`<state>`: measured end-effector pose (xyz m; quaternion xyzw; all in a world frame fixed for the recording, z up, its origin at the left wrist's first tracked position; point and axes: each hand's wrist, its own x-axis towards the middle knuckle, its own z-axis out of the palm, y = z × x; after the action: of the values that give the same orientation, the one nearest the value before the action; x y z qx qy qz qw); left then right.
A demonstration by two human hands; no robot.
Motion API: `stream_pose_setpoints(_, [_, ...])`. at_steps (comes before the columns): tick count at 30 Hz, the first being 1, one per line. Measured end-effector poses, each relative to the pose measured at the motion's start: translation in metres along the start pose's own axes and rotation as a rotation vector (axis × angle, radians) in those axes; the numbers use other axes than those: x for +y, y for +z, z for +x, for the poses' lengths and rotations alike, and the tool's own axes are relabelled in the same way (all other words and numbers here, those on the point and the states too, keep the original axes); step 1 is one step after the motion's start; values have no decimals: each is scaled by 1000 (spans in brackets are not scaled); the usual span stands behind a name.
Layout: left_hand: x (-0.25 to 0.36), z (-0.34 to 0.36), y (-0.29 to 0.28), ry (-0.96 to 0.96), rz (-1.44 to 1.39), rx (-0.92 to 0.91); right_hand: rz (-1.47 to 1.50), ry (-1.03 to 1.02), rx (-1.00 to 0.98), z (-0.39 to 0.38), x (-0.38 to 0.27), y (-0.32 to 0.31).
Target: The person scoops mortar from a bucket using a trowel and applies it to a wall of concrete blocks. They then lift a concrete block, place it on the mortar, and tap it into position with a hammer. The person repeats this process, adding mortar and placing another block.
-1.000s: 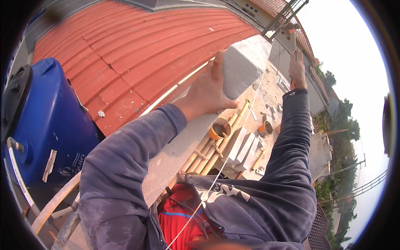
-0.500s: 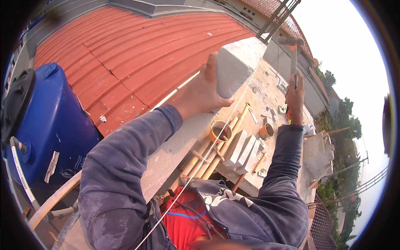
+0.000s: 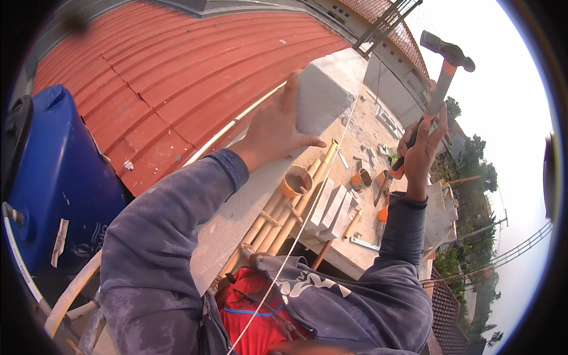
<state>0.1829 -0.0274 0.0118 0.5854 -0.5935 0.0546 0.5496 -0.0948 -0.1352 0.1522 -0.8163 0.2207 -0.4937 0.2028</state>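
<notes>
My left hand (image 3: 277,127) grips the near end of a pale grey-white building block (image 3: 324,92), thumb along its lower edge and fingers at its far side. The block lies on top of a narrow wall (image 3: 228,228). Raised on the right, my right hand (image 3: 421,148) holds a hammer (image 3: 440,87) by its dark and orange handle, head upward. Some of its fingers are partly stretched along the handle. A taut white string (image 3: 288,255) runs beside the block, down across my front. Below my right hand a thin dark blade shows; whether I hold it I cannot tell.
A blue tank (image 3: 62,177) stands at left beside a red metal roof (image 3: 160,77). Right of the wall are bamboo poles (image 3: 269,228), an orange bucket with mortar (image 3: 296,181), several stacked blocks (image 3: 331,210) and another bucket (image 3: 361,179). Rubble lies on the slab (image 3: 331,133).
My right hand has tilted the hammer, and its head has risen higher. My left hand stays at the block's end, its fingers slightly shifted. The whole view has shifted a little.
</notes>
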Motion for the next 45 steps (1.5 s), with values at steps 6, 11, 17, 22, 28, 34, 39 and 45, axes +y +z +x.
stream_pose_setpoints(6, [-8,0,-4,8,54,48,-528,-46,-306,8,-4,-17])
stream_pose_setpoints(11, [8,1,-18,-114,-53,-83,-571,-269,-132,1,-25,-46])
stream_pose_setpoints(17, [-38,-2,-35,-113,-108,-282,-750,-1096,-326,52,-131,-33])
stream_pose_setpoints(22, [-62,-10,-22,-32,-161,-240,-1076,-1220,-675,68,-167,-10])
stream_pose_setpoints(28, [-51,-11,-28,-100,-139,-272,-1512,-1233,-679,77,-179,2])
stream_pose_setpoints(34, [-63,-14,-17,-133,-5,-297,-1279,-1317,-690,84,-158,1])
stream_pose_setpoints(39, [-42,-13,-29,-133,-132,-299,-1355,-1188,-635,92,-143,-15])
stream_pose_setpoints(45, [-43,-10,-26,-103,-85,-296,-374,-731,39,71,-31,-33])
